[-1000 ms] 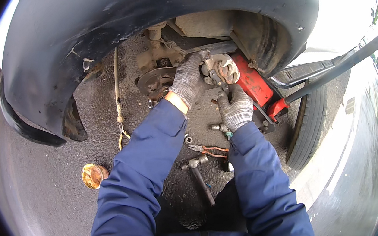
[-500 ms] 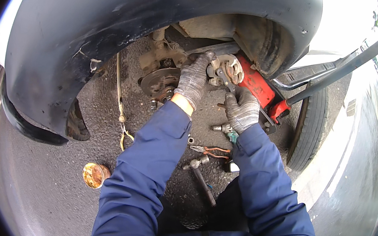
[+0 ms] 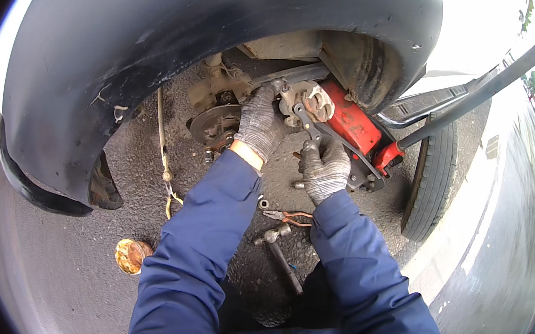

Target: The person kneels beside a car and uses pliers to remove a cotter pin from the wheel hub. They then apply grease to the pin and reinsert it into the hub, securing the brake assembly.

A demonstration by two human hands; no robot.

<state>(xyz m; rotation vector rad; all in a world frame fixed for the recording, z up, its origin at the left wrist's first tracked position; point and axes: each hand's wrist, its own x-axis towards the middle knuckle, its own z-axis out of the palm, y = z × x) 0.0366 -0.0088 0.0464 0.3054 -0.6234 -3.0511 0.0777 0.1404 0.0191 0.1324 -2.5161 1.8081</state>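
Note:
A rusty brake caliper [image 3: 318, 101] is held up in front of the wheel arch. My left hand [image 3: 261, 125], in a dirty grey knit glove, is closed round its left side; the fingertips are partly hidden. An open wrench [image 3: 309, 122] has its upper end against the caliper's face. Round the wrench's lower end, my gloved right hand [image 3: 327, 167] is closed. To the left of my left hand is the worn brake disc [image 3: 214, 125] on its hub, partly covered by the hand.
A red floor jack [image 3: 350, 120] with a long handle stands right of the caliper, near a tyre [image 3: 433, 186]. On the asphalt lie a hammer [image 3: 283, 261], orange-handled pliers [image 3: 285, 216] and a tin of brown grease [image 3: 130, 256]. The dark fender [image 3: 232, 11] arches above.
My right hand has come slightly down and left with the wrench. Its sleeve now covers the green tool seen before. My left hand keeps its hold on the caliper. The view has shifted a little.

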